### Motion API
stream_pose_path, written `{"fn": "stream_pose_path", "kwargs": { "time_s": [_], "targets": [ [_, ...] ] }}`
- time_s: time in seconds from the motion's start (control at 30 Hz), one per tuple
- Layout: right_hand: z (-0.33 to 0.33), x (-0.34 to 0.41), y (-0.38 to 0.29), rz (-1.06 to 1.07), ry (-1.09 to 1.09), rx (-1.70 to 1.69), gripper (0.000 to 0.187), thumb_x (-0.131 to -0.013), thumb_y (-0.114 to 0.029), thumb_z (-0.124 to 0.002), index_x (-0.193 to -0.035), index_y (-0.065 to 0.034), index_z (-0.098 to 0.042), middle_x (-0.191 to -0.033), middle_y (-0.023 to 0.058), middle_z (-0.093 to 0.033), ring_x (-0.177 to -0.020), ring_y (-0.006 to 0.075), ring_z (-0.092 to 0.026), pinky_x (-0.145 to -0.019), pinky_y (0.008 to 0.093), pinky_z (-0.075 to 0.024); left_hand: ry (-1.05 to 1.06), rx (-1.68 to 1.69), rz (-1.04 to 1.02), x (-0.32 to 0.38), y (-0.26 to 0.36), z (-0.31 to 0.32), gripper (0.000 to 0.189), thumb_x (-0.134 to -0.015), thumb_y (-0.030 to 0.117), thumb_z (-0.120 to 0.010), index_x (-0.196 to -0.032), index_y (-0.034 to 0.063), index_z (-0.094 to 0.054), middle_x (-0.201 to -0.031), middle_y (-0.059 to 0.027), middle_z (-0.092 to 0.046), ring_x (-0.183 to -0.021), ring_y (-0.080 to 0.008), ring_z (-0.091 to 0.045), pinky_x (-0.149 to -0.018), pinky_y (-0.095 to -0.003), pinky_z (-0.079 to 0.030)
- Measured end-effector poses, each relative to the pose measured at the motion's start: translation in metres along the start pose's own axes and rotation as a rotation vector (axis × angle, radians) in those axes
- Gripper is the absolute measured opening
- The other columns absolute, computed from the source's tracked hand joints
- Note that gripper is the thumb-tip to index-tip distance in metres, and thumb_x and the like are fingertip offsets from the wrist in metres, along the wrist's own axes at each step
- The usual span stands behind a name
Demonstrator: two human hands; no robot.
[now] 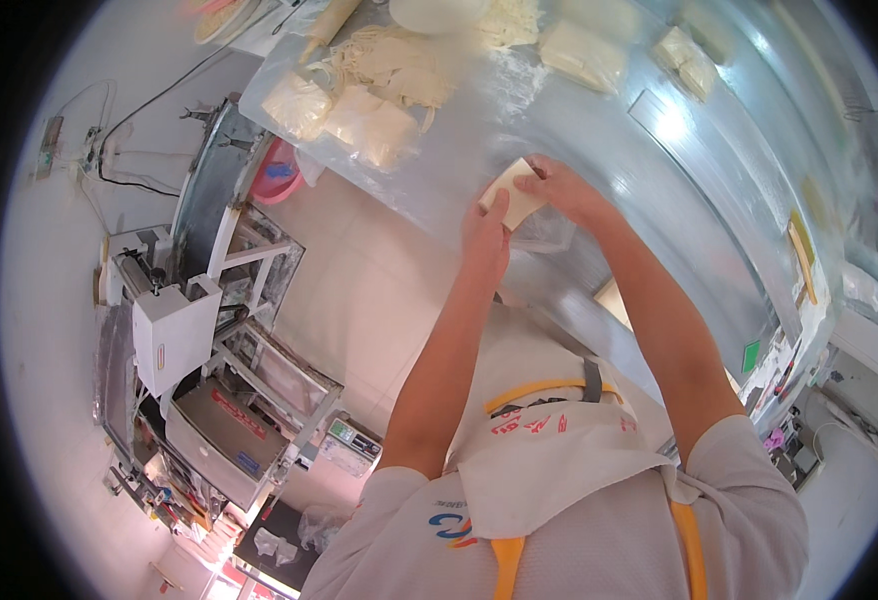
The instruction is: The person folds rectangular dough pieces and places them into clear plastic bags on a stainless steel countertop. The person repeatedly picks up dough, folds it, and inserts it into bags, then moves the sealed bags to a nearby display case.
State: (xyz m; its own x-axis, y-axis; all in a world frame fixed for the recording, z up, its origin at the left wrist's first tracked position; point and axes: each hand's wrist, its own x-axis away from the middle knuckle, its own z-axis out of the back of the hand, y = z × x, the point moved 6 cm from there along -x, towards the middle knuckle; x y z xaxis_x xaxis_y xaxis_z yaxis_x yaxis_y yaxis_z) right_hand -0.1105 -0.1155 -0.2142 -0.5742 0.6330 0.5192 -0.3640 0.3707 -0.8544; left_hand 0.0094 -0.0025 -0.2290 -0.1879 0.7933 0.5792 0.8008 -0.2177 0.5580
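Both hands hold a pale stack of what looks like dough wrappers [514, 196] above a metal work table [559, 150]. My left hand [486, 229] grips its near left side, thumb lying across the top. On the right side, my right hand [556, 186] has its thumb on the upper face and its fingers behind. A clear plastic bag [547, 232] lies under and beside the stack. Partly hidden by my right forearm is another pale block [613, 301] near the table's front edge.
Loose dough strips [409, 64], bagged dough pieces [371, 124] and a wooden rolling pin [331, 24] occupy the far left. Further wrapped stacks [583, 56] lie at the back. A pink basin [277, 176], a machine with white housing [176, 334] and a scale [349, 444] are to the left.
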Motion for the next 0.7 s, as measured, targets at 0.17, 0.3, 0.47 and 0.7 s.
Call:
{"fn": "stream_pose_path", "kwargs": {
  "time_s": [0.17,0.3,0.47,0.7],
  "targets": [
    [-0.003,-0.045,0.035,0.066,0.224,0.09,0.043,-0.1,-0.025,-0.073,-0.136,-0.0019,-0.068,-0.119,0.0119,-0.076,-0.105,0.022,-0.07,-0.095,0.0371,-0.0543,0.19,-0.303,-0.117,-0.031,0.01,0.014,0.049,-0.107,0.021,-0.069,-0.147,-0.0011,-0.052,-0.134,-0.0134,-0.065,-0.113,-0.0253,-0.071,-0.097,-0.0476,-0.064],
    [-0.008,-0.046,0.033,0.083,0.388,0.147,0.039,-0.098,-0.027,-0.076,-0.127,-0.0013,-0.073,-0.113,0.0144,-0.077,-0.099,0.0237,-0.071,-0.091,0.0379,-0.0547,0.359,-0.859,-0.246,-0.029,0.035,0.009,0.049,-0.104,0.033,-0.071,-0.132,-0.003,-0.056,-0.115,-0.0198,-0.072,-0.096,-0.0336,-0.075,-0.088,-0.0482,-0.064],
    [-0.012,-0.052,0.023,0.042,0.465,0.307,0.034,-0.095,-0.028,-0.076,-0.115,0.0001,-0.075,-0.111,0.0201,-0.076,-0.099,0.0345,-0.072,-0.089,0.043,-0.0548,0.43,-1.376,-0.423,-0.046,0.03,0.025,0.043,-0.106,0.041,-0.065,-0.116,0.0,-0.057,-0.104,-0.0263,-0.074,-0.091,-0.0481,-0.072,-0.082,-0.0518,-0.057],
    [-0.002,0.063,-0.053,0.377,0.507,0.506,0.021,-0.103,-0.02,-0.069,-0.115,-0.0035,-0.076,-0.108,0.0157,-0.078,-0.096,0.029,-0.074,-0.086,0.0394,-0.0562,0.17,-1.505,-0.671,0.017,0.022,-0.009,0.035,-0.098,0.019,-0.065,-0.126,-0.0016,-0.056,-0.102,-0.0214,-0.073,-0.099,-0.0451,-0.069,-0.093,-0.0541,-0.052]
  ]
}}
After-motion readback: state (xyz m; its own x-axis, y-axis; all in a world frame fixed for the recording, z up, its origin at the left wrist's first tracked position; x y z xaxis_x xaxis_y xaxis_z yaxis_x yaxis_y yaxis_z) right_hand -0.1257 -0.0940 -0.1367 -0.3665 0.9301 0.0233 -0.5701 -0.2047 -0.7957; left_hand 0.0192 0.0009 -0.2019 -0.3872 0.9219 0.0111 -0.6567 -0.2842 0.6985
